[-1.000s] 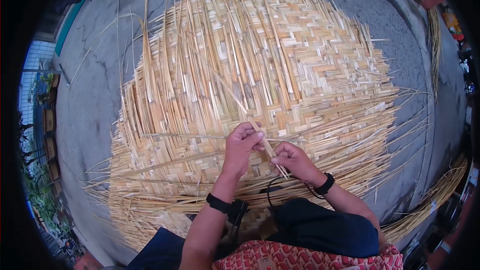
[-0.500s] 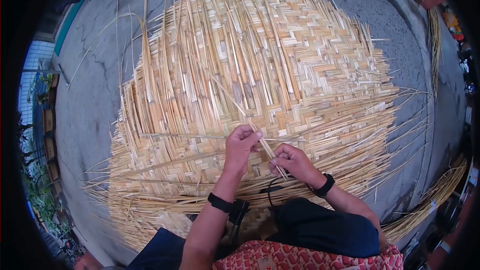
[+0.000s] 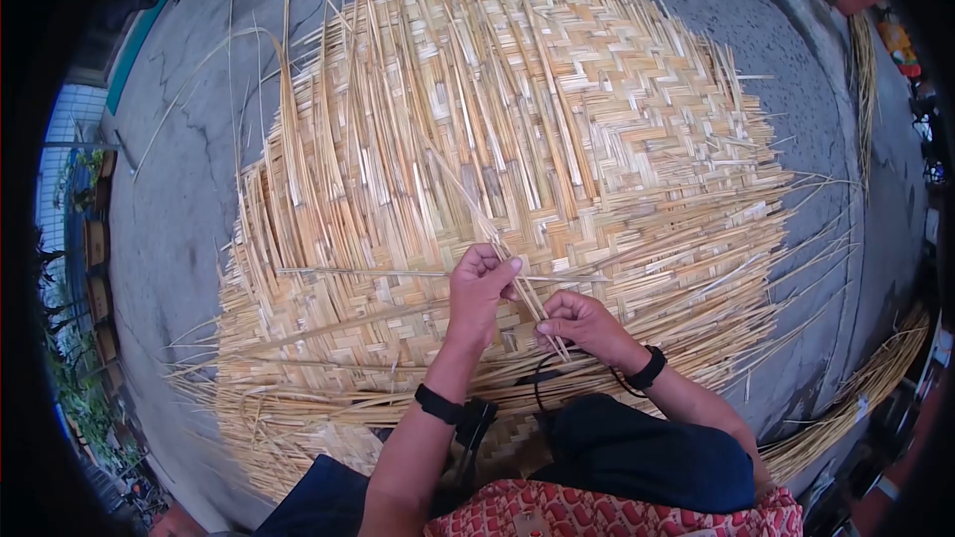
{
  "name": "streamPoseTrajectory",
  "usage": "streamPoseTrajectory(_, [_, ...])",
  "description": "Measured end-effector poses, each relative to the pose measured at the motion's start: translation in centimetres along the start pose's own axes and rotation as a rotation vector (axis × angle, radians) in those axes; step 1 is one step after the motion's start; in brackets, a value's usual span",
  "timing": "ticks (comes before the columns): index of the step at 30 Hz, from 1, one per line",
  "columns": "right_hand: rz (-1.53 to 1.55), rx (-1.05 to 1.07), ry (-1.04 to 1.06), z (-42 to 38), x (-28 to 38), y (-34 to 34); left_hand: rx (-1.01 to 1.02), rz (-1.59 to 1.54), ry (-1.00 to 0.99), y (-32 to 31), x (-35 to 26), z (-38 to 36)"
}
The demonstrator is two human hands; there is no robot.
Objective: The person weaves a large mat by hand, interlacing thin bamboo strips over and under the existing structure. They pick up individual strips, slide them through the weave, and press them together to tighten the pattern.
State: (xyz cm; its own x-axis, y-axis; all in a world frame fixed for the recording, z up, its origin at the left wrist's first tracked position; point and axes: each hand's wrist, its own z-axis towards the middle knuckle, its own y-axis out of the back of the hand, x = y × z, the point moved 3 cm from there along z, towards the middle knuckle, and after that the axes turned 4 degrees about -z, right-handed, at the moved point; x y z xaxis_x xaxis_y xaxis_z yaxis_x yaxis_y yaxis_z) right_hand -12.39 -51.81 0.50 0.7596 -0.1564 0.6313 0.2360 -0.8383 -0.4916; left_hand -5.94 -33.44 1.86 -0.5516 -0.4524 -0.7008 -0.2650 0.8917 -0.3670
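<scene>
A few long, thin reed strips (image 3: pixel 530 296) slant between my two hands over a big woven mat. My left hand (image 3: pixel 482 290) pinches them between thumb and curled fingers. Lower and to the right, my right hand (image 3: pixel 587 326) is closed on the same strips near their bottom ends. The strips' upper part runs up and left across the mat. Beneath both hands lies the woven reed mat (image 3: pixel 647 129), with a zigzag weave on the right and long loose strips lying lengthwise on the left. More loose strips cross it sideways below my hands.
Grey concrete ground (image 3: pixel 179 229) surrounds the mat. A bundle of reeds (image 3: pixel 860 393) lies at the lower right, with another thin bundle (image 3: pixel 862 99) farther up. Potted plants (image 3: pixel 85 378) line the left side. My dark-trousered knee (image 3: pixel 647 447) rests at the mat's near edge.
The held strips have shifted slightly toward me, their lower ends poking farther below my right hand. Both hands stay almost in place, still gripping.
</scene>
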Motion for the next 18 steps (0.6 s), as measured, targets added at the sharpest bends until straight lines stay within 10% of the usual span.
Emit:
streamPoseTrajectory(14, [-0.829, -0.361, 0.221, -1.8, 3.5, -1.5, 0.040, 0.159, 0.031, -0.6, -0.3, -0.3])
streamPoseTrajectory(18, [-0.582, -0.340, 0.185, -1.6, 2.5, -1.6, 0.010, 0.137, -0.063, 0.4, -0.2, 0.3])
